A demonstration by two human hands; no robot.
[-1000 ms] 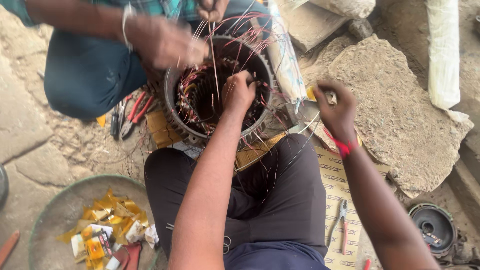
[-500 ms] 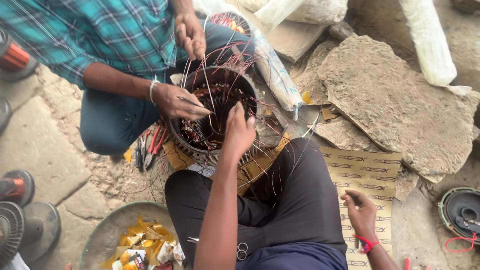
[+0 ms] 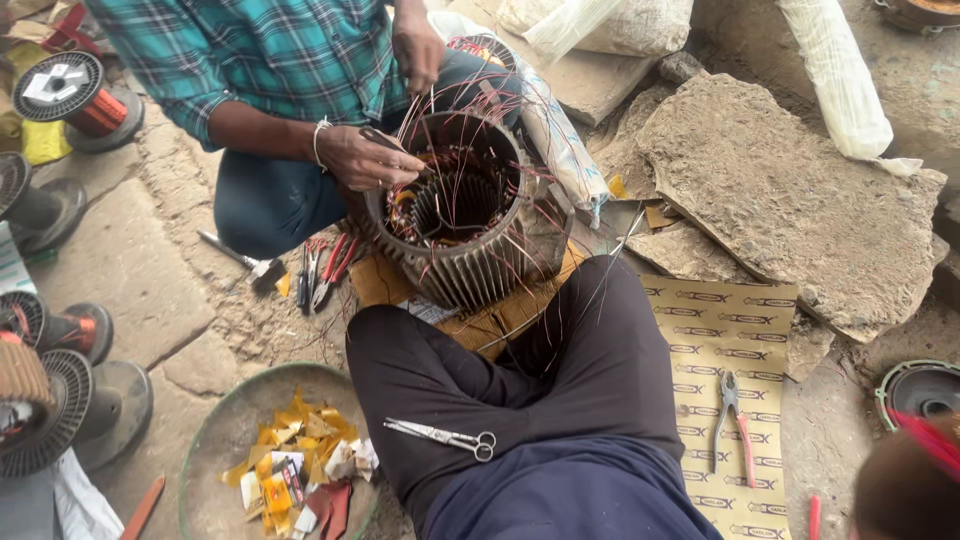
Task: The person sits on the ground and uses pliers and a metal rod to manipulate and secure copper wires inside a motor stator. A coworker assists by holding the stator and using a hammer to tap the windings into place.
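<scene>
**Stator leads sorted by co-worker; wearer's hands off the work**

The grey finned metal motor stator (image 3: 470, 250) w/ copper windings stands on the ground, well away to the upper left of the wearer's right hand (image 3: 905, 485). That hand is seen only as a blur w/ a red band at the bottom-right corner, so whether it is spread or closed cannot be told. The left hand is not in view.

The stator rim is gripped by a co-worker's hand (image 3: 372, 158). The thin reddish wire leads (image 3: 470, 110) are pinched by the co-worker's other hand (image 3: 415, 48), above the bore.

Judged good practice: leads kept separated and untwisted, enamel not scraped on the slot edges, housing held steady.

Packaging etc.:
- A tan cardboard sheet (image 3: 700, 330) w/ repeated dark printed marks lies just left of the right hand, w/ red-handled pliers (image 3: 735, 425) on it.
- Yellow, white and red paper scraps (image 3: 290, 470) lie in a round grey pan (image 3: 215, 420), far left.
- A copper-wire spool (image 3: 65, 90) w/ a white label on top stands far upper left.
- Steel scissors (image 3: 440, 435) rest on the lap.
</scene>
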